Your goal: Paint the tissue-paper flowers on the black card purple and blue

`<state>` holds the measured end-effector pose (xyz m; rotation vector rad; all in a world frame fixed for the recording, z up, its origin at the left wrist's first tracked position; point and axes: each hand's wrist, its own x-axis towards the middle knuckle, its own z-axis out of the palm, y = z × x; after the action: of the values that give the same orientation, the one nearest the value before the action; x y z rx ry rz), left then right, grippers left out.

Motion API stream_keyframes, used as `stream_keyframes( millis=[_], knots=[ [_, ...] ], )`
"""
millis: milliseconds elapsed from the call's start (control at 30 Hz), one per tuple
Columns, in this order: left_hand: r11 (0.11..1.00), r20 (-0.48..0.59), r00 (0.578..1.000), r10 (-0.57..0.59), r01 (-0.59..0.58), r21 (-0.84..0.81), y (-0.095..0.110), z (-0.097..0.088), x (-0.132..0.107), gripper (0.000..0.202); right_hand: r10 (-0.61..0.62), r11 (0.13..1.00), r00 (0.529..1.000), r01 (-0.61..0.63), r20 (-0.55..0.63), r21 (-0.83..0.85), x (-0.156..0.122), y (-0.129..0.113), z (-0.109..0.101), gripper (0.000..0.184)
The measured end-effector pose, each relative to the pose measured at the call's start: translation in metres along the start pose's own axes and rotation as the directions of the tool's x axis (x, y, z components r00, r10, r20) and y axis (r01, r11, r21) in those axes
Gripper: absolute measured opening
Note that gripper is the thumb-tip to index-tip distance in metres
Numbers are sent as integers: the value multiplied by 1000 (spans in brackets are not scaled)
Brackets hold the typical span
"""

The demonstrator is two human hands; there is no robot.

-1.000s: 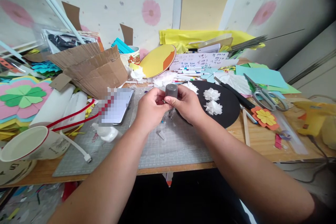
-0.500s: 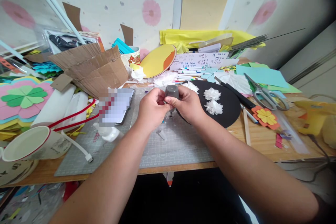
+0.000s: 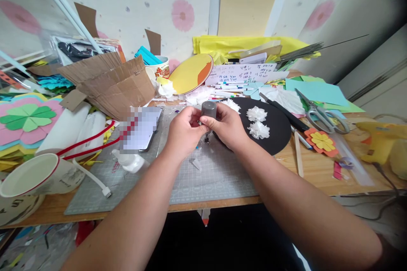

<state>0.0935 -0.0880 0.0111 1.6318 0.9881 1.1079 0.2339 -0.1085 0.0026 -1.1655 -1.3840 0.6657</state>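
Left hand [image 3: 184, 130], grey cylinder [image 3: 209, 110], right hand [image 3: 228, 128], together over the cutting mat [image 3: 190, 191].
From my end, I see a white bottle [image 3: 132, 161] and a phone [image 3: 149, 123] first, then the left fingers gripping the cylinder's left side; it sits between both hands' fingertips, top showing above the thumbs. The right fingers hold its other side, near a black disc [image 3: 277, 140] bearing white flowers [image 3: 258, 130].

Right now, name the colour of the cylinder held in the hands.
The cylinder is dark grey, seen best in the head view.
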Motion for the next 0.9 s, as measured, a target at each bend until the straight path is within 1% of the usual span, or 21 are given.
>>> stream_keyframes(
  millis=[133,233,300,433,500,667,900],
  knots=[
    [999,10,1000,18,-18,-27,3,0,0,28,-58,998,998,57,-31,-34,0,-3,-2,42],
    [999,9,999,36,-36,-28,8,-4,-2,29,-111,992,993,109,-34,-56,0,-8,-1,42],
    [999,7,999,39,-39,16,11,-8,-5,27,-128,989,992,126,-16,-74,-2,-11,1,44],
    [986,-29,999,24,-19,168,15,-19,-14,22,-161,981,985,167,59,-103,-4,-13,7,49],
    [980,-37,999,12,-4,200,15,-23,-17,21,-175,976,981,184,83,-115,-5,-13,11,51],
    [975,-29,1000,-2,8,223,10,-24,-20,21,-154,979,984,164,93,-123,-7,-10,14,53],
    [976,-30,999,-18,24,217,9,-23,-18,21,-129,983,988,138,81,-119,-8,-11,15,50]
  ],
)
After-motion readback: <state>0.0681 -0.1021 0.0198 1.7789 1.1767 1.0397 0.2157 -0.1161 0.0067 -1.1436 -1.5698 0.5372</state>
